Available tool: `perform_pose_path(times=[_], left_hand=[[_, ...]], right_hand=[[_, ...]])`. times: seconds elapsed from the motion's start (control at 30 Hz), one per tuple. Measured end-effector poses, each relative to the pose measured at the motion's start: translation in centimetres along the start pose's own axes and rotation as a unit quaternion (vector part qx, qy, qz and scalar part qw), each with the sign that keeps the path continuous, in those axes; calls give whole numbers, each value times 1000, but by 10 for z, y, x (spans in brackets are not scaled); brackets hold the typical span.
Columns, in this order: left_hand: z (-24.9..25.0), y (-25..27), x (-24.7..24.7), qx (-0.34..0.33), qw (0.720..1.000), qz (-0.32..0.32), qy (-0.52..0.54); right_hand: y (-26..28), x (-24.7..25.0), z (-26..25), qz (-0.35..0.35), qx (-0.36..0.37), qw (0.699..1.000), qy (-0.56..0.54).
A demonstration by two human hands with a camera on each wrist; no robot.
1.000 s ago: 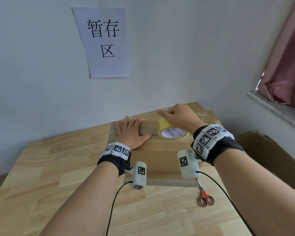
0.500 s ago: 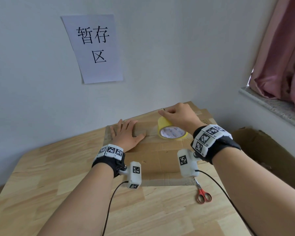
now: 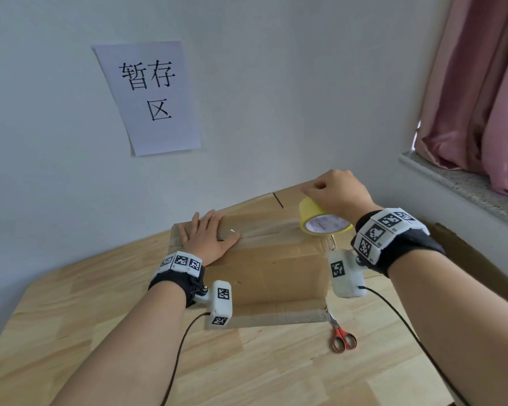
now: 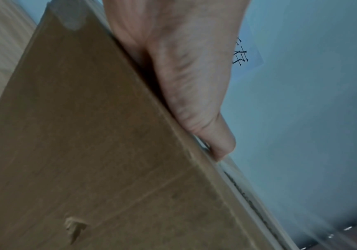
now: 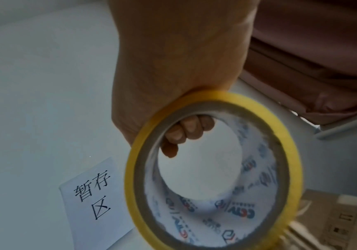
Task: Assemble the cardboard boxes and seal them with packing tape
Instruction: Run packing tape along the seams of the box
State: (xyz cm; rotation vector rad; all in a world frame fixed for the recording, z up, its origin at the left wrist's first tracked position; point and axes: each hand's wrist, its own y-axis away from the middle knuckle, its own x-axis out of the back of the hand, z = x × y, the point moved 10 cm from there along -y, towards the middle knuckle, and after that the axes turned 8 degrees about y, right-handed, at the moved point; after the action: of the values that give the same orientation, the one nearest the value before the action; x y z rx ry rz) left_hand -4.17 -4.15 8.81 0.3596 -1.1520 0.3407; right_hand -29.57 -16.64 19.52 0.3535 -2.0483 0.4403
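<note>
A brown cardboard box stands on the wooden table, its top flaps folded down. A strip of clear tape runs along the top seam. My left hand lies flat with straight fingers on the left end of the tape; the left wrist view shows the palm against the box top. My right hand grips a yellow tape roll at the right end of the box, fingers curled through the roll.
Red-handled scissors lie on the table beside the box's near right corner. A paper sign hangs on the wall behind. Another open cardboard box sits to the right below a windowsill and pink curtain.
My right hand has drawn the tape roll to the right along the seam toward the box's right end. The left hand stays pressed flat on the tape's left end.
</note>
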Motion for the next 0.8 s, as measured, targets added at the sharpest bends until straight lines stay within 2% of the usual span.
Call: perform_pose_path(times=[0.2,0.37,0.57,0.7,0.8], left_hand=[[-3,3,1,8,1000,4,-2],[-2,3,4,8,1000,-8,20],[-2,3,1,0,1000,-4,12],[-2,2,1,-6,1000,-11,13],[-3,1,1,-7,1000,-13,13]], right_hand=[[0,-5,8,-8,1,1000,-9],[-8,17,9,0,15,998,61],[-6,-12,36,-99,-47,991,77],[-12,-19,37,-135,-22,988,72],[-14,-18,36,-124,-10,989,82]])
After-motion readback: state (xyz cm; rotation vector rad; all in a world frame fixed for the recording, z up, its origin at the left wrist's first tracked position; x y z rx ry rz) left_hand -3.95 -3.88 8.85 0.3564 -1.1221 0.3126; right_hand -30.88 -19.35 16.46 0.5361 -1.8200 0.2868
